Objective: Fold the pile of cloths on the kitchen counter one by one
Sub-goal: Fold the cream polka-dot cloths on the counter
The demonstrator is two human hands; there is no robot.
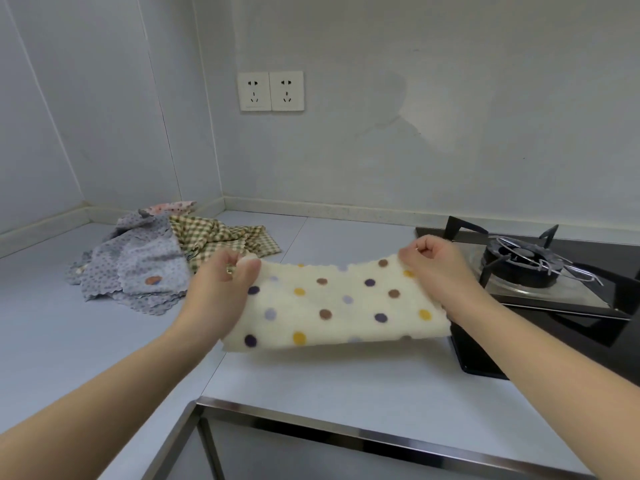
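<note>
The left grip (221,282) and right grip (433,261) are each pinching a top corner of the dotted cloth (339,306); it is hanging stretched between them, long axis running left to right, over the surface (52,323) beside the hob (526,268); its lower edge is hanging free toward the front edge; the pile (138,268) is lying toward the back-left corner, nearer the left grip.
</note>
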